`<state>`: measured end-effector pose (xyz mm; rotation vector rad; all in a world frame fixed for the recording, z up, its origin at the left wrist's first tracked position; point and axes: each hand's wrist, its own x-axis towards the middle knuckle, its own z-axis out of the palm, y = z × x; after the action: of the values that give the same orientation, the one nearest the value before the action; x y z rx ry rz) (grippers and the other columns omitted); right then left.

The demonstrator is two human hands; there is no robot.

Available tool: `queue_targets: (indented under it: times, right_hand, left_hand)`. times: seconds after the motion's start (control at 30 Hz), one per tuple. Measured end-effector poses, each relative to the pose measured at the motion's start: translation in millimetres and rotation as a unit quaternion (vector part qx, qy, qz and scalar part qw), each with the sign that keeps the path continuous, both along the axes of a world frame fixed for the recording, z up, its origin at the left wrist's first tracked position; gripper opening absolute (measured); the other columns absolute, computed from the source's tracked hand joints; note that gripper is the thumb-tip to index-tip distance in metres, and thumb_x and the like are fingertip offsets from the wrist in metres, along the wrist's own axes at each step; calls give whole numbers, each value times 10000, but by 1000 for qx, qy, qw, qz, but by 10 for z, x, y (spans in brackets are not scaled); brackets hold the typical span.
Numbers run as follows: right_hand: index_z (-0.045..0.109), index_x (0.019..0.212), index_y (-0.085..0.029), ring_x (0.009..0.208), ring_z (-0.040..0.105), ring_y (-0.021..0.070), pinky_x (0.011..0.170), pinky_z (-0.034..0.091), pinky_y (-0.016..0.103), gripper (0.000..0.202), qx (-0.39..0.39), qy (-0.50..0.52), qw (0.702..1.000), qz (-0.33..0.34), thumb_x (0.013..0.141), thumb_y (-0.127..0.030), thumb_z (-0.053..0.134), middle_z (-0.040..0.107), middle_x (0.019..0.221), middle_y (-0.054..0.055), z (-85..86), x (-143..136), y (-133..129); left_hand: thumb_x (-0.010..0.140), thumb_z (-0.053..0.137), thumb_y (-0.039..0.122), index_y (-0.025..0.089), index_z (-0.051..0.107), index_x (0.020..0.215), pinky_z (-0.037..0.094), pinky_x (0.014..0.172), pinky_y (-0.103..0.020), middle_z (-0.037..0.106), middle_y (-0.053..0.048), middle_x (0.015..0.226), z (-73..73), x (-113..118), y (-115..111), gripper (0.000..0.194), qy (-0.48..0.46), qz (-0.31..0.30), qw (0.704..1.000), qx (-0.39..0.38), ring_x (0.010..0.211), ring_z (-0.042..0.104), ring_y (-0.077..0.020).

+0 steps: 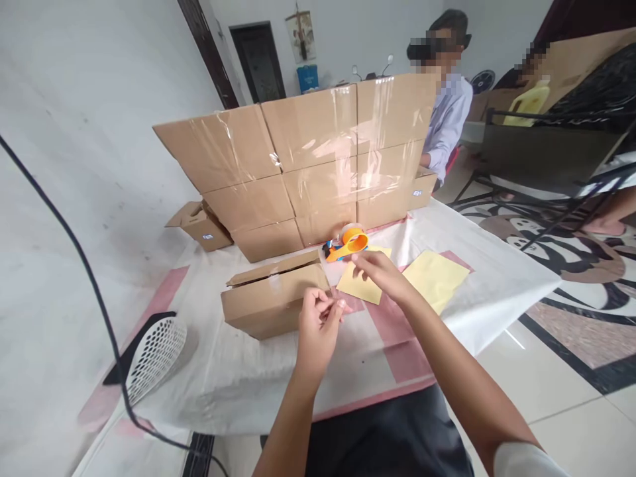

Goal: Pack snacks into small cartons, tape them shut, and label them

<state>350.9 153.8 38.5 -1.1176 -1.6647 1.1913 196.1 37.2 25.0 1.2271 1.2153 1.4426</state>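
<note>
A white-walled room with a patterned tile floor surrounds my worktop, which is draped in a white sheet with pink bands. A flat cardboard box lies in front of me, its long axis running from about 8 o'clock to 2 o'clock, its top flap slightly raised along the far edge. My left hand sits at the box's near right corner, fingers curled and pinched together on something too small to tell, perhaps a tape end. My right hand hovers at 1 o'clock from the left, fingers loosely bent and pointing down over a yellow sheet, holding nothing I can see. Just beyond it, at 12 o'clock, an orange tape dispenser rests on the worktop, its roll towards the right. A second yellow sheet lies at 3 o'clock. A wall of taped cardboard boxes stands behind, blocking the far side. Another person sits past it at 1 o'clock. A white perforated scoop lies at 9 o'clock, and a black cable crosses the left side of my view.
</note>
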Motion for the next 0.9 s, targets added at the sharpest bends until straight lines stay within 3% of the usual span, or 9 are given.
queue_targets:
  times: [0.13, 0.23, 0.37, 0.47, 0.53, 0.6, 0.73, 0.8, 0.9]
  right_hand:
    - [737, 803, -174, 684, 587, 139, 611, 426, 258, 236, 128, -33, 978, 162, 950, -344, 667, 693, 789, 25, 294, 28, -503]
    - [675, 727, -182, 664, 555, 131, 621, 409, 264, 225, 244, -65, 956, 146, 944, -195, 617, 658, 734, 7, 542, -60, -536]
    - [678, 779, -183, 738, 592, 149, 677, 429, 281, 183, 313, -33, 946, 80, 944, -200, 602, 686, 815, 27, 884, -348, -299]
    - [663, 746, -178, 745, 591, 150, 681, 420, 275, 209, 270, -74, 945, 171, 941, -224, 605, 677, 780, 10, 1011, -752, -115]
    - [661, 744, -172, 728, 576, 141, 672, 394, 265, 201, 246, -133, 934, 222, 935, -199, 607, 671, 763, -1, 988, -1049, -15]
    - [654, 732, -168, 761, 569, 147, 686, 363, 267, 187, 262, -212, 914, 224, 916, -157, 626, 675, 771, 8, 906, -1285, 70]
    - [614, 705, -170, 758, 554, 152, 653, 314, 277, 212, 308, -307, 872, 226, 898, -87, 587, 678, 808, 34, 729, -1443, 151]
    - [627, 737, -173, 719, 558, 141, 630, 318, 273, 200, 291, -312, 871, 242, 904, -78, 569, 678, 814, 28, 684, -1420, 139]
    - [679, 783, -182, 786, 616, 166, 652, 370, 275, 128, 259, -327, 885, 207, 899, -143, 643, 704, 892, 46, 665, -1398, 121]
  left_hand:
    - [955, 655, 404, 261, 332, 926, 478, 709, -266, 725, 8, 793, -17, -124, -86, 355, 17, 12, 1000, 0, 710, 672, -144]
    - [937, 673, 439, 255, 398, 993, 494, 704, -276, 762, -13, 826, -36, -246, -211, 336, 28, 12, 998, -55, 658, 663, -141]
    - [902, 682, 512, 230, 521, 1017, 406, 526, -251, 724, 3, 672, -81, -471, -479, 345, 67, 53, 982, -171, 471, 545, -127]
    - [930, 653, 492, 239, 548, 926, 418, 551, -258, 682, 25, 614, -34, -666, -625, 275, 140, 215, 963, -80, 527, 583, -142]
    - [957, 639, 435, 244, 564, 926, 469, 640, -282, 695, 20, 662, 50, -806, -636, 208, 215, 318, 923, 22, 613, 632, -155]
    - [972, 632, 375, 239, 604, 994, 509, 758, -329, 758, -28, 839, 141, -939, -574, 141, 312, 364, 869, 120, 770, 693, -187]
    - [987, 611, 316, 228, 609, 1301, 439, 1071, -462, 714, -121, 1348, 195, -1095, -350, 326, 499, 247, 806, 200, 1293, 640, -287]
    - [1004, 585, 300, 237, 593, 1365, 402, 1104, -473, 706, -102, 1380, 138, -1101, -261, 367, 542, 174, 802, 178, 1326, 626, -286]
    - [1021, 549, 282, 236, 591, 1394, 362, 1148, -478, 699, -85, 1400, 16, -1061, -206, 379, 559, 137, 802, 157, 1358, 604, -277]
